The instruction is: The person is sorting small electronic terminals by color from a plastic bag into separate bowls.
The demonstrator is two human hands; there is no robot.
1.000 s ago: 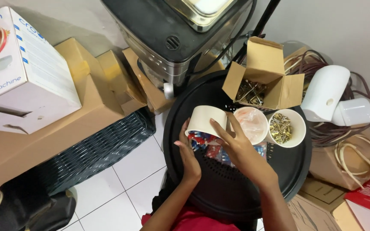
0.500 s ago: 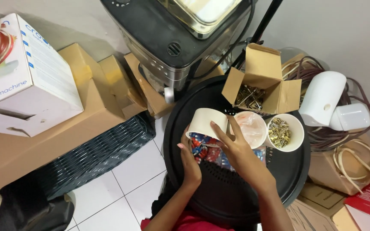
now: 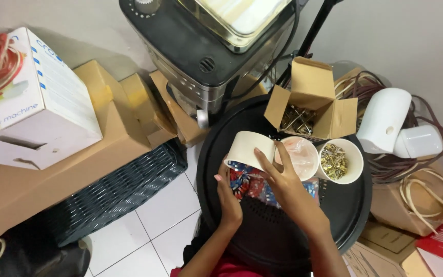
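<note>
1. Head view: both forearms cut off at bottom edge; the tilted white paper cup (image 3: 246, 149) hides most of what's under it. Its mouth faces down-left, so I can't tell what's inside
2. Right hand (image 3: 283, 179) grasps the cup, fingers wrapped on its side wall. Left hand (image 3: 227, 197) is cupped just under the cup's rim, touching the heap of small red/blue pieces (image 3: 249, 183); can't tell whether it pinches any
3. Cup sits over the middle of the round black tray (image 3: 283, 241), matte plastic with a perforated patch
4. Cups: three, all white paper. One held, one holding crumpled clear plastic (image 3: 299, 156), one holding small brass-coloured metal parts (image 3: 335, 161), both upright toward the tray's far edge
5. One open cardboard box (image 3: 314, 97) at the far edge, thin metal parts inside, too small to identify
6. Off tray: dark woven basket (image 3: 114, 190) left, coiled cables (image 3: 426, 190) right
</note>
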